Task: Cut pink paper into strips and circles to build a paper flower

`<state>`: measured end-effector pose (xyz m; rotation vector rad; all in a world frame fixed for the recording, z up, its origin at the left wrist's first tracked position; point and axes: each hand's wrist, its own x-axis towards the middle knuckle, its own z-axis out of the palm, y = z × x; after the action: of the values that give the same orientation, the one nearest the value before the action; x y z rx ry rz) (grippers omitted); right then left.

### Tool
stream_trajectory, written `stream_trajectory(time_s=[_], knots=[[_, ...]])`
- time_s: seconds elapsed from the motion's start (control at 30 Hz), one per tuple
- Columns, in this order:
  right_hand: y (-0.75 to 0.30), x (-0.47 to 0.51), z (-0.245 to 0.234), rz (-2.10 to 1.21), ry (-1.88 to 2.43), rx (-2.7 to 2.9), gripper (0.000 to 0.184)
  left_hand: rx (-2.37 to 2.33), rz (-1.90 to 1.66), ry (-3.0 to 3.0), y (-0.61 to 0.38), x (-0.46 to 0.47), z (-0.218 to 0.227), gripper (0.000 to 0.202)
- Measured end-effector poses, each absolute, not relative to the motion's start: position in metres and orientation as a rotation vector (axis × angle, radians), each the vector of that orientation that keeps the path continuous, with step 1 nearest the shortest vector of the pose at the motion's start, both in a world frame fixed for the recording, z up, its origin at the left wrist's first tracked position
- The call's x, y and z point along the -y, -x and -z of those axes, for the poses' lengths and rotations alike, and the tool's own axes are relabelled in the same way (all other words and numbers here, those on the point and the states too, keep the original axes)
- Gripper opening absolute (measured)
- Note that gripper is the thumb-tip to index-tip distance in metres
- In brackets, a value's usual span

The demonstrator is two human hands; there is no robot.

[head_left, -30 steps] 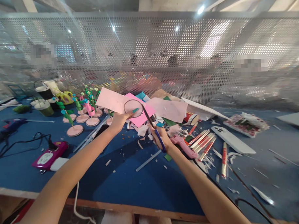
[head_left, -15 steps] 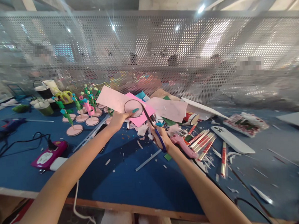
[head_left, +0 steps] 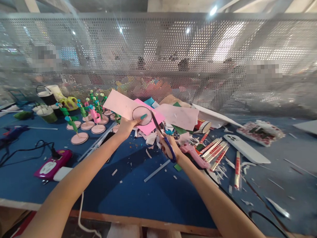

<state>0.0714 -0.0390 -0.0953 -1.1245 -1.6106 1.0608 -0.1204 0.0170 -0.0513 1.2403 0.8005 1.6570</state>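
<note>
My left hand (head_left: pixel 128 126) pinches a pale pink paper sheet (head_left: pixel 118 102), its thumb lying over a dark circle outline drawn on it. Scissors (head_left: pixel 168 147) with blue handles are held in my right hand (head_left: pixel 173 148). Their blades point up and left, at the right edge of the circle. Under the sheet lies a brighter pink paper (head_left: pixel 150 127), and to its right another pale pink sheet (head_left: pixel 179 114). White and coloured paper scraps (head_left: pixel 148 139) lie in a heap below the blades.
Several paper flowers stand on round pink bases (head_left: pixel 79 138) at left. A purple power adapter (head_left: pixel 53 165) lies nearer. To the right are a pink glue gun (head_left: pixel 194 155), red-and-white wrapped sticks (head_left: pixel 215 148) and a white phone (head_left: pixel 246 149). A perforated metal panel (head_left: pixel 156 46) rises behind.
The pale pink sheet has tilted slightly, with its upper left corner a little farther right and higher. Both hands keep nearly the same place and grip.
</note>
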Motion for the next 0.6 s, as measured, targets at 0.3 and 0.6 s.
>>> stream_trajectory(time_s=[0.3, 0.6], knots=[[-0.0726, 0.0379, 0.0952, -1.023, 1.122, 1.626, 0.052, -0.772, -1.682, -1.277, 0.1175, -0.0137, 0.0515, 0.078], [-0.0754, 0.0362, 0.0986, -0.996, 1.125, 1.633, 0.05, -0.789, -1.618, -1.211, 0.1148, -0.013, 0.057, 0.081]])
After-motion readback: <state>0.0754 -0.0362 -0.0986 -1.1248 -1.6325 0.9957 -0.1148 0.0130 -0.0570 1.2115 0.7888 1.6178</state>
